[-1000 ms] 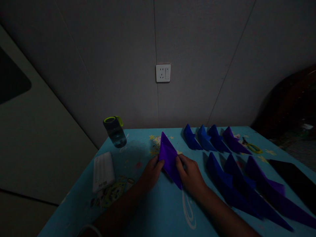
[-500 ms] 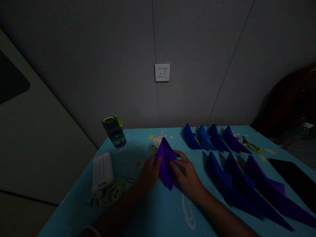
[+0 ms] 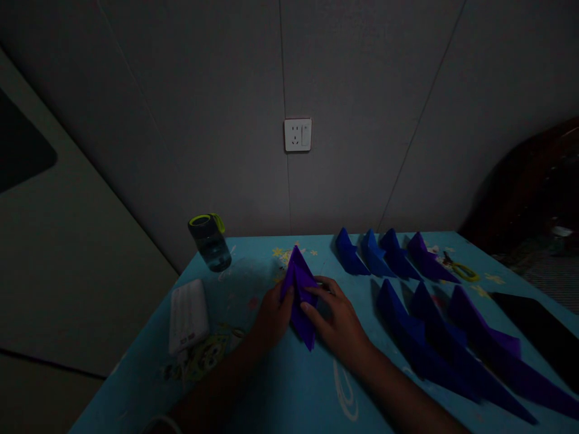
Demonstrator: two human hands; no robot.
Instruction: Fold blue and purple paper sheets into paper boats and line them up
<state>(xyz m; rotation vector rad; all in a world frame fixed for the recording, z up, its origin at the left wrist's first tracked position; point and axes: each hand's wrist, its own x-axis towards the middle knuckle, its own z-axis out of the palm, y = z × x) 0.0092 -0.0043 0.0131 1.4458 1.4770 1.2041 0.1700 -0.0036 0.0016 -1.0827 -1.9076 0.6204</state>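
A folded purple paper piece [image 3: 298, 295] stands on edge on the light blue table [image 3: 289, 380], pointed at its far and near ends. My left hand [image 3: 270, 316] pinches its left side and my right hand [image 3: 337, 319] pinches its right side, the fingers pressed against the paper. The room is dim, so the fine folds are hard to make out.
Two rows of finished blue and purple paper boats [image 3: 429, 313] fill the table's right half. A water bottle with a green lid [image 3: 210, 241] stands at the back left, a white power bank [image 3: 187, 313] in front of it. Scissors [image 3: 461, 268] and a dark phone [image 3: 538, 331] lie right.
The purple piece has been squeezed narrower between both hands and shifted slightly left. My right hand's fingers slid in closer to my left hand.
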